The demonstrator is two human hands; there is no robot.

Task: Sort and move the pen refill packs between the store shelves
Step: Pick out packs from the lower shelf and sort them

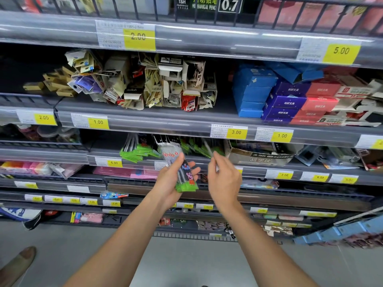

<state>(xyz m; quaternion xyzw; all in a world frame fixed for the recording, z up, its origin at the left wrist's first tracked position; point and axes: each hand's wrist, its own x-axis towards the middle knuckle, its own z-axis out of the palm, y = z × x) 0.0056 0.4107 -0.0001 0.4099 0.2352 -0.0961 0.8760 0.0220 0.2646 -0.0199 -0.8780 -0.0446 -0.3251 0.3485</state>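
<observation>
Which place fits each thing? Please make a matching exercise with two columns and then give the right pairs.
Things:
1. cartoon refill packs
2. blue boxes
3. green packs
4. thin refill

Places:
A. lying on the shelf beside the open cardboard box
B. gripped in the left hand
C. stacked on the shelf above the 3.00 tag
D. pinched by the right hand

Pairs: 1-B, 2-C, 3-A, 4-D

Both forearms bare, no sleeves visible; left hand [172, 179], right hand [224, 179] ungloved.
</observation>
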